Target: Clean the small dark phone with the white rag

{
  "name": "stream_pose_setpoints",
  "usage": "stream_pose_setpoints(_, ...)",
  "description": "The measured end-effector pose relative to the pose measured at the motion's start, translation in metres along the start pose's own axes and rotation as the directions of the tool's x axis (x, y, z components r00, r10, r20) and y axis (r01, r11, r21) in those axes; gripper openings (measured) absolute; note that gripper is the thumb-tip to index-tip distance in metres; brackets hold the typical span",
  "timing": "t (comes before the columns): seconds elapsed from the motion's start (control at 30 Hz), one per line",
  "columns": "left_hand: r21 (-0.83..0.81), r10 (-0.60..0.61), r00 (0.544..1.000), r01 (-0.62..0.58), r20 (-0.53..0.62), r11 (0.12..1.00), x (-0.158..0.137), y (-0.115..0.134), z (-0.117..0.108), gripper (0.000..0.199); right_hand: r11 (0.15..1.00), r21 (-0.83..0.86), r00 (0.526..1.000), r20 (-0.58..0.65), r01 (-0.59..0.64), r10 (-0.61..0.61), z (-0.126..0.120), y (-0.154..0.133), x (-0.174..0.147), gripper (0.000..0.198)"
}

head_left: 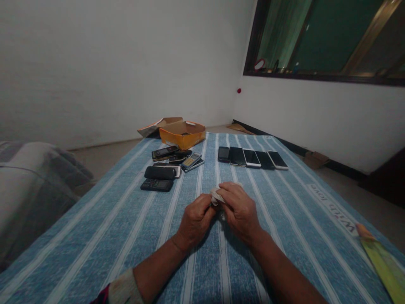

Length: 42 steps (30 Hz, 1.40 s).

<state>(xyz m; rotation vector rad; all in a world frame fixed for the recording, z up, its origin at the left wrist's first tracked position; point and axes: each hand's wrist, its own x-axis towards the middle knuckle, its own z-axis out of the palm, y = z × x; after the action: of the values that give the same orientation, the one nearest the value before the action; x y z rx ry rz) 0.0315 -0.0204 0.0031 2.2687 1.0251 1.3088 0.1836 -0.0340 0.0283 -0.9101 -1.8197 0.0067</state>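
A crumpled whitish cloth (217,196) is bunched between my two hands, above the middle of the table. My right hand (238,209) is closed over it, with curled fingers pressing it from the right. From the left, my left hand (196,217) is closed too, its thumb and fingertips pinched at the cloth's edge. Whether anything is wrapped inside the cloth is hidden by the fingers. Beyond my hands, to the right, several phones lie side by side: a small dark phone (224,154), a white-framed phone (252,158) and a dark-screened phone (277,160) among them.
At the left lie a black keypad phone (157,185), a black case-like object (160,172), a silver keypad phone (191,161) and a pile of dark phones (166,151). An open orange box (182,137) stands behind them. A yellow-green object (381,261) lies at the right edge of the striped tablecloth (126,236).
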Motion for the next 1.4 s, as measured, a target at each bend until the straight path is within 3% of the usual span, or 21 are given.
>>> stream_pose_setpoints(0.1,-0.011,0.003,1.0,-0.003,-0.002,1.0,0.0,0.0,0.001,0.018,0.998,0.049,1.0,0.005,-0.028,0.028,0.0,0.002,0.0,0.024)
stream_pose_setpoints(0.2,-0.012,-0.005,1.0,0.006,0.013,1.0,0.001,0.0,0.001,0.016,0.973,0.18,0.99,0.029,-0.144,0.141,-0.003,0.005,0.002,0.021)
stream_pose_setpoints(0.37,0.008,-0.033,0.999,0.033,0.033,0.999,0.002,0.0,-0.001,0.017,0.839,0.423,0.937,0.089,-0.342,0.337,-0.008,0.009,0.006,0.017)
stream_pose_setpoints(0.47,0.017,-0.031,0.999,0.03,0.033,0.999,0.002,0.0,-0.001,0.018,0.713,0.518,0.87,0.15,-0.473,0.469,-0.008,0.011,0.006,0.016)
stream_pose_setpoints(0.57,0.017,-0.024,1.0,0.023,0.018,1.0,0.003,0.0,-0.001,0.02,0.544,0.603,0.774,0.207,-0.583,0.599,-0.005,0.014,0.004,0.019)
stream_pose_setpoints(0.7,0.012,-0.032,0.999,0.032,0.01,0.999,0.003,0.0,-0.001,0.02,0.359,0.709,0.676,0.223,-0.607,0.703,0.0,0.017,0.001,0.025)
stream_pose_setpoints(0.8,0.017,-0.039,0.999,0.038,0.016,0.999,0.002,0.0,-0.001,0.02,0.274,0.753,0.641,0.244,-0.599,0.728,0.002,0.017,0.001,0.029)
stream_pose_setpoints(0.87,0.022,-0.04,0.999,0.039,0.022,0.999,0.001,0.0,-0.001,0.02,0.313,0.731,0.648,0.224,-0.606,0.728,0.001,0.016,0.001,0.027)
stream_pose_setpoints(0.9,0.024,-0.039,0.999,0.038,0.023,0.999,0.001,0.0,-0.001,0.02,0.389,0.693,0.673,0.188,-0.607,0.715,0.0,0.015,0.0,0.025)
stream_pose_setpoints(0.97,0.025,-0.03,0.999,0.029,0.021,0.999,0.001,0.0,-0.001,0.02,0.624,0.553,0.78,0.077,-0.551,0.621,-0.002,0.012,0.0,0.018)
stream_pose_setpoints(1.03,0.024,-0.009,1.0,0.008,0.017,1.0,0.0,0.0,0.0,0.018,0.845,0.36,0.905,-0.005,-0.396,0.426,-0.002,0.007,0.0,0.016)
stream_pose_setpoints(1.1,0.025,0.015,1.0,-0.015,0.005,1.0,-0.001,-0.001,0.001,0.016,0.957,0.19,0.974,-0.018,-0.217,0.225,-0.001,0.002,-0.001,0.02)
stream_pose_setpoints(1.23,0.03,0.041,0.999,-0.04,-0.016,0.999,-0.002,-0.003,0.004,0.014,0.998,0.044,0.999,0.021,-0.043,0.042,0.0,-0.001,-0.002,0.024)
stream_pose_setpoints(1.3,0.028,0.038,0.999,-0.038,-0.003,0.999,-0.001,-0.002,0.004,0.014,0.995,0.08,0.998,0.013,-0.063,0.062,-0.001,0.0,-0.001,0.023)
stream_pose_setpoints(1.4,0.03,0.02,1.0,-0.021,0.02,0.999,0.0,0.001,0.003,0.015,0.958,0.216,0.982,0.038,-0.191,0.187,-0.006,0.003,0.001,0.02)
